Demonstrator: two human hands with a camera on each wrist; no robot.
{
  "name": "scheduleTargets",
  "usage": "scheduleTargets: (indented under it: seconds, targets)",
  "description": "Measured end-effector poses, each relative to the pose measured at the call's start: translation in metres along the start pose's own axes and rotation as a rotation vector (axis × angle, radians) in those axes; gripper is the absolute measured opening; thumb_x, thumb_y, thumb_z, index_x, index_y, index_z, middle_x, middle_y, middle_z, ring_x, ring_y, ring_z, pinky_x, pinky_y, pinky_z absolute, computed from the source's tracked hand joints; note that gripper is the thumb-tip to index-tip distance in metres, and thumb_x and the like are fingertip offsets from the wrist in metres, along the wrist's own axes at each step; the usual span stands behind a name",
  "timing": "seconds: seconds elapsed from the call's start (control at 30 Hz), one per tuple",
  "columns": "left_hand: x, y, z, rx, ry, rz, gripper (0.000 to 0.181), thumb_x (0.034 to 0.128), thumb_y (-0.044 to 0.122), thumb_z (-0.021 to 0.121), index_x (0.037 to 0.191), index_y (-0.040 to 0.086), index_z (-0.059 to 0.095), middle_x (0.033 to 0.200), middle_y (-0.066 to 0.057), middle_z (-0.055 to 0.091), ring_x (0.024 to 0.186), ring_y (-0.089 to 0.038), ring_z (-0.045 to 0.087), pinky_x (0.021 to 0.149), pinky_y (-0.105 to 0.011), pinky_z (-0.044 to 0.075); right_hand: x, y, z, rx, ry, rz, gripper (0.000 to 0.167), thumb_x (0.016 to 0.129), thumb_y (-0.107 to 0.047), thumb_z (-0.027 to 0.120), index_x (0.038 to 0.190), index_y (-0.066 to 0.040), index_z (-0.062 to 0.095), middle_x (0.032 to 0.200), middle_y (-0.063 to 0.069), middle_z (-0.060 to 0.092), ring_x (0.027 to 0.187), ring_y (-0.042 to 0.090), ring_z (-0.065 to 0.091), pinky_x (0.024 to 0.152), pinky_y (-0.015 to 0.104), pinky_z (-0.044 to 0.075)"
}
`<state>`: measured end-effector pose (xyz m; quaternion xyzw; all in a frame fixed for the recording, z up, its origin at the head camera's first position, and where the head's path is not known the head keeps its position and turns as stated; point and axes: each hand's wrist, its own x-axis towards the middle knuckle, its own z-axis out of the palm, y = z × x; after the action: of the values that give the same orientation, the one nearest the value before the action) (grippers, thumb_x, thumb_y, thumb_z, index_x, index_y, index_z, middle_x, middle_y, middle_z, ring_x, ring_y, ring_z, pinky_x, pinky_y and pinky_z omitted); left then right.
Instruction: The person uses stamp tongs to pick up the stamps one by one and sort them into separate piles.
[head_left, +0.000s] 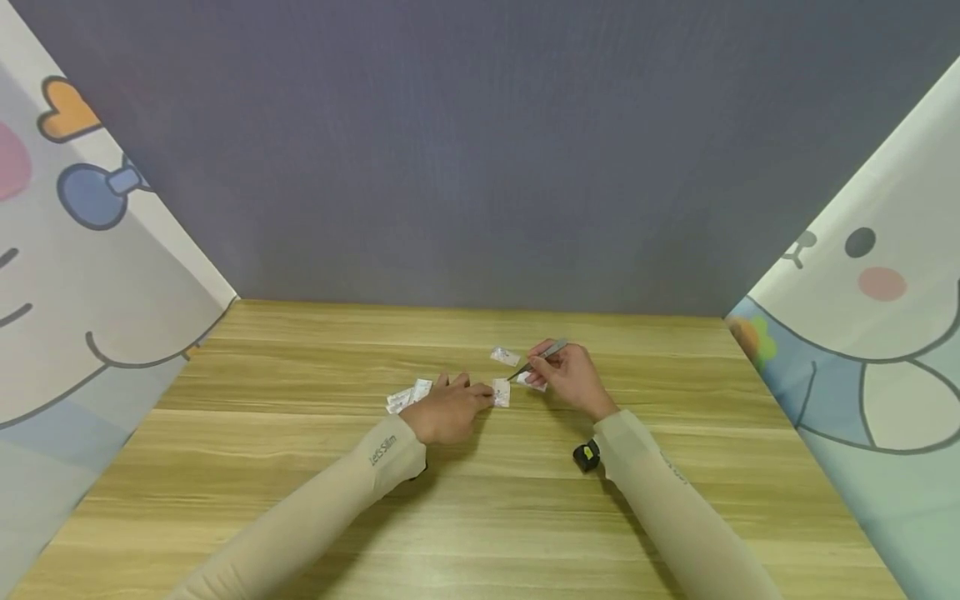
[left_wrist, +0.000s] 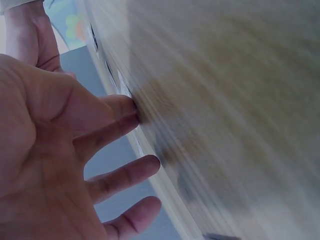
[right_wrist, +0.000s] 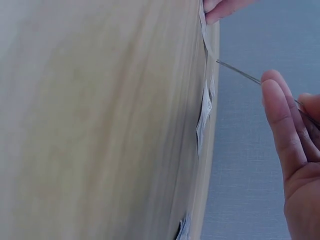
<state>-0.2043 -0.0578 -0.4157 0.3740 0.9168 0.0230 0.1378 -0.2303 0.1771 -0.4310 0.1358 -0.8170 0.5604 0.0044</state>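
Note:
In the head view, a small white printed packet (head_left: 502, 394) lies between the two hands. My left hand (head_left: 447, 410) has its index finger and thumb together at the packet's left edge, pinching it; the other fingers spread over the table. My right hand (head_left: 572, 377) holds grey metal tweezers (head_left: 551, 350) between thumb and fingers. The tweezers' tip reaches the packet's upper right corner. In the right wrist view, the thin tweezers (right_wrist: 240, 73) point at the packet's raised edge beside the left fingertips (right_wrist: 220, 9).
Several similar packets (head_left: 401, 398) overlap left of the left hand. One packet (head_left: 505, 357) lies farther back, and another (head_left: 534, 383) is partly under the right hand. A black device (head_left: 587, 456) sits by the right cuff. Behind the wooden table (head_left: 480, 517) stands a grey panel (head_left: 480, 167).

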Motion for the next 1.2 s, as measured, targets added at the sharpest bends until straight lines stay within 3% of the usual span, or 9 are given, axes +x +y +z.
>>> scheduleTargets:
  seconds: [0.4, 0.7, 1.03, 1.2]
  targets:
    - [0.0, -0.004, 0.0, -0.046, 0.02, 0.026, 0.052, 0.0905, 0.005, 0.05, 0.141, 0.015, 0.046, 0.146, 0.002, 0.037, 0.135, -0.031, 0.026, 0.106, -0.057, 0.019, -0.001, -0.003, -0.001, 0.057, -0.02, -0.012, 0.019, 0.093, 0.0, 0.057, 0.103, 0.016, 0.06, 0.088, 0.031, 0.063, 0.069, 0.041, 0.064, 0.062, 0.05, 0.053]
    - [0.001, -0.01, -0.004, -0.105, 0.068, -0.026, 0.047, 0.0972, 0.013, 0.046, 0.143, 0.01, 0.04, 0.145, -0.006, 0.038, 0.134, -0.029, 0.03, 0.106, -0.052, 0.024, -0.012, -0.034, -0.007, 0.071, -0.016, -0.029, 0.013, 0.091, 0.006, 0.056, 0.1, 0.014, 0.061, 0.088, 0.033, 0.062, 0.072, 0.047, 0.063, 0.064, 0.051, 0.053]
    - [0.013, -0.008, -0.006, -0.157, 0.077, -0.024, 0.049, 0.0992, 0.021, 0.046, 0.145, 0.006, 0.034, 0.145, -0.01, 0.035, 0.134, -0.03, 0.028, 0.108, -0.05, 0.023, -0.018, -0.038, -0.017, 0.07, 0.001, -0.034, 0.012, 0.092, 0.005, 0.056, 0.098, 0.013, 0.062, 0.088, 0.033, 0.063, 0.072, 0.047, 0.063, 0.065, 0.053, 0.051]
    - [0.021, -0.004, -0.005, -0.121, 0.1, -0.011, 0.049, 0.0981, 0.022, 0.049, 0.143, 0.005, 0.038, 0.144, -0.01, 0.037, 0.133, -0.028, 0.031, 0.108, -0.044, 0.026, -0.021, -0.042, -0.022, 0.046, 0.004, -0.054, 0.012, 0.092, 0.004, 0.056, 0.099, 0.011, 0.062, 0.087, 0.033, 0.063, 0.071, 0.045, 0.064, 0.064, 0.049, 0.053]
